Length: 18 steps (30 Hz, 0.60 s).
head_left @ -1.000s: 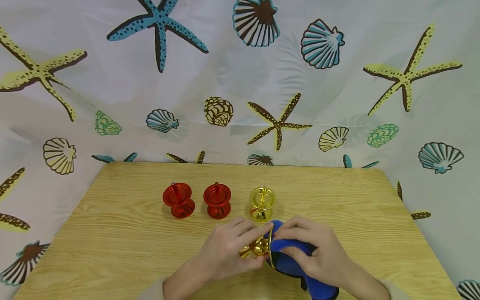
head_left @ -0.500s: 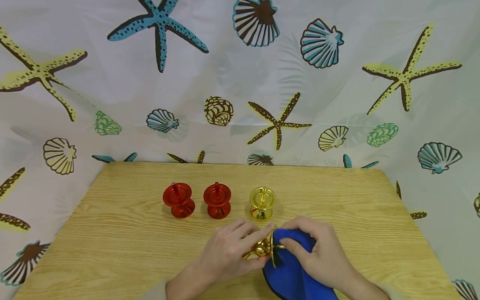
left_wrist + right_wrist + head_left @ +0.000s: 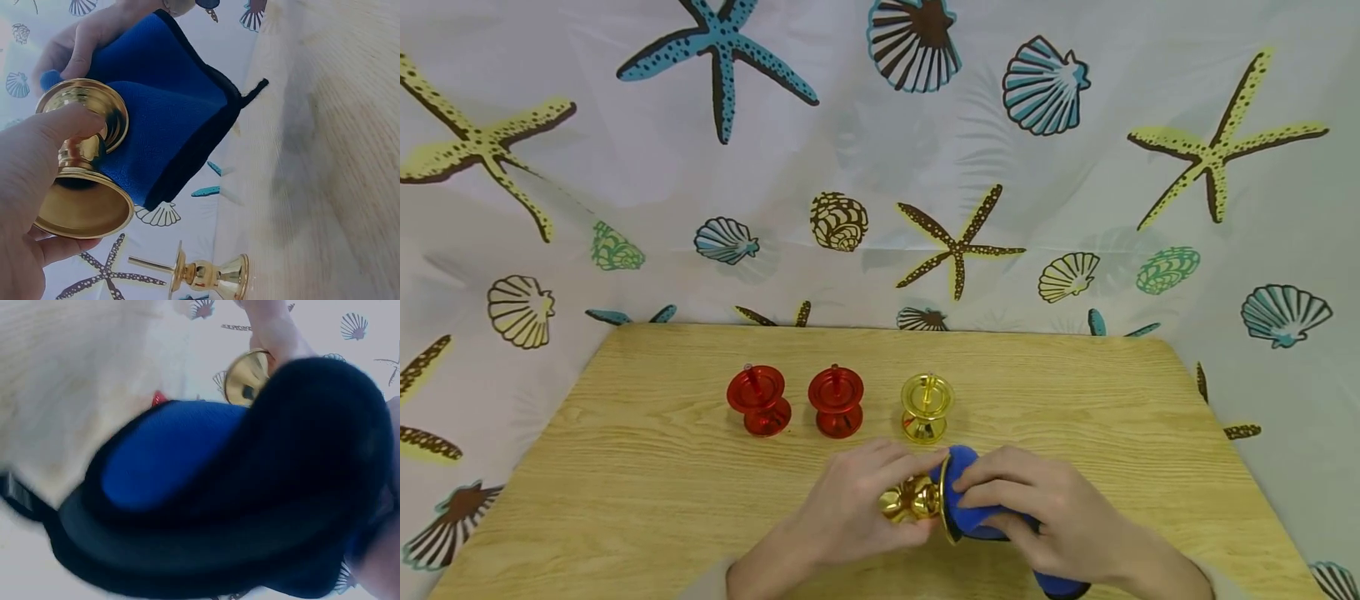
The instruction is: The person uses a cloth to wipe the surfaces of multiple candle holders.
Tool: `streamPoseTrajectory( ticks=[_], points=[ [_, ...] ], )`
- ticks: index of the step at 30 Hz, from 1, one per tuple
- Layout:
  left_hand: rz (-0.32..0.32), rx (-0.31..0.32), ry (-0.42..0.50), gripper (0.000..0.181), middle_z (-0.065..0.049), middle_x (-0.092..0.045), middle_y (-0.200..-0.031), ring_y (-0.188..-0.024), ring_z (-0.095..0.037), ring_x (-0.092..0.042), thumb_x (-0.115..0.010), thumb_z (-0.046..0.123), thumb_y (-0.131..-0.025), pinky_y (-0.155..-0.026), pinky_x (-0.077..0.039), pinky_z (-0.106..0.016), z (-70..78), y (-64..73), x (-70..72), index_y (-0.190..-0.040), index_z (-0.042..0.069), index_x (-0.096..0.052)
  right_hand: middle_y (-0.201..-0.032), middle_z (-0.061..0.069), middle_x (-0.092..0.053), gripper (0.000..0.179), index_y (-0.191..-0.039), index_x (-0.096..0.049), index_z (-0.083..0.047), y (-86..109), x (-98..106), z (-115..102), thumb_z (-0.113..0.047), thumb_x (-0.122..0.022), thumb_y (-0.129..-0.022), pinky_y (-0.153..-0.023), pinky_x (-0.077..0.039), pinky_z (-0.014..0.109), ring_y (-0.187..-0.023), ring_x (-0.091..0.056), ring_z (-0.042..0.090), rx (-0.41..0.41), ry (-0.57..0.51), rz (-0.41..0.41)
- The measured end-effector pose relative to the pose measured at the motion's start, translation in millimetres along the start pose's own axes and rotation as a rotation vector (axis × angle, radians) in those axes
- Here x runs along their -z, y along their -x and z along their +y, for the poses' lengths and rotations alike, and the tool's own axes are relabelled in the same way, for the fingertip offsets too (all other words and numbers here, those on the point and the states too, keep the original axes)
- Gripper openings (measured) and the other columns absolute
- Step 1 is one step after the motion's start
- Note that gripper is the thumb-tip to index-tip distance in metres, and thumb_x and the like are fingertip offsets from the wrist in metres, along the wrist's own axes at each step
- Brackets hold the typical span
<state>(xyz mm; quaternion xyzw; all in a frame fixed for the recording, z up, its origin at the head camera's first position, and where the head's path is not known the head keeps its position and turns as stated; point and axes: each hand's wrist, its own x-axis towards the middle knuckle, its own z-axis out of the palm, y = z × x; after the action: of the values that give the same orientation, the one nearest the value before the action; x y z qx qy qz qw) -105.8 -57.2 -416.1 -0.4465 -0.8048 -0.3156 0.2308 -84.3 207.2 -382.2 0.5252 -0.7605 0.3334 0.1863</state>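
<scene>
My left hand (image 3: pixel 857 508) grips a shiny gold candle holder (image 3: pixel 917 497) by its waist, tipped on its side with the dish facing right. In the left wrist view, the thumb lies over the dish and the hollow base faces the camera. A blue cloth with black edging (image 3: pixel 169 106) is bunched in my right hand (image 3: pixel 1052 508), whose fingers press it against the dish. The holder's spike is hidden behind the cloth in the head view. Up close in the right wrist view, the cloth's dark folded edge covers most of the right hand.
A second gold candle holder (image 3: pixel 927 404) stands upright just beyond the hands. To its left are two red candle holders, one nearer (image 3: pixel 837 400) and one farther left (image 3: pixel 760 400). All rest on a wooden table (image 3: pixel 625 467) backed by a shell-and-starfish curtain (image 3: pixel 880 150).
Half a second ago the cloth hung spread and the spike showed; now the right hand has bunched the cloth over the dish. The left hand keeps its grip, and the standing holders stay put.
</scene>
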Motion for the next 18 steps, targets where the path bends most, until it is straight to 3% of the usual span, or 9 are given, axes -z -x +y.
streamPoseTrajectory(
  ticks=[7,14,18],
  points=[
    [0.009,0.053,0.043,0.064,0.003,-0.080,-0.097,-0.085,-0.006,-0.070,-0.097,0.020,-0.067,-0.077,-0.055,-0.016,-8.2,7.3,2.8,-0.126,0.011,-0.076,-0.118,0.005,-0.075,0.020,-0.117,-0.074,-0.013,5.6,19,-1,-0.017,-0.056,-0.109,-0.111,-0.050,0.019,-0.111,-0.071,0.022,-0.019,0.008,0.000],
    [0.032,0.074,0.013,0.062,0.006,-0.076,-0.091,-0.079,-0.002,-0.064,-0.095,0.018,-0.067,-0.072,-0.051,-0.012,-14.5,9.2,4.9,-0.126,0.012,-0.077,-0.116,0.010,-0.075,0.020,-0.119,-0.074,-0.010,8.0,26,5,-0.016,-0.060,-0.107,-0.104,-0.054,0.017,-0.108,-0.073,0.021,-0.029,-0.033,0.050],
    [0.020,0.054,-0.014,0.064,0.006,-0.076,-0.090,-0.080,-0.003,-0.066,-0.096,0.022,-0.067,-0.071,-0.051,-0.013,-12.8,5.7,4.2,-0.127,0.014,-0.076,-0.116,0.009,-0.077,0.020,-0.118,-0.075,-0.012,5.0,23,7,-0.018,-0.060,-0.107,-0.103,-0.054,0.017,-0.107,-0.074,0.020,-0.046,-0.028,0.053]
  ],
)
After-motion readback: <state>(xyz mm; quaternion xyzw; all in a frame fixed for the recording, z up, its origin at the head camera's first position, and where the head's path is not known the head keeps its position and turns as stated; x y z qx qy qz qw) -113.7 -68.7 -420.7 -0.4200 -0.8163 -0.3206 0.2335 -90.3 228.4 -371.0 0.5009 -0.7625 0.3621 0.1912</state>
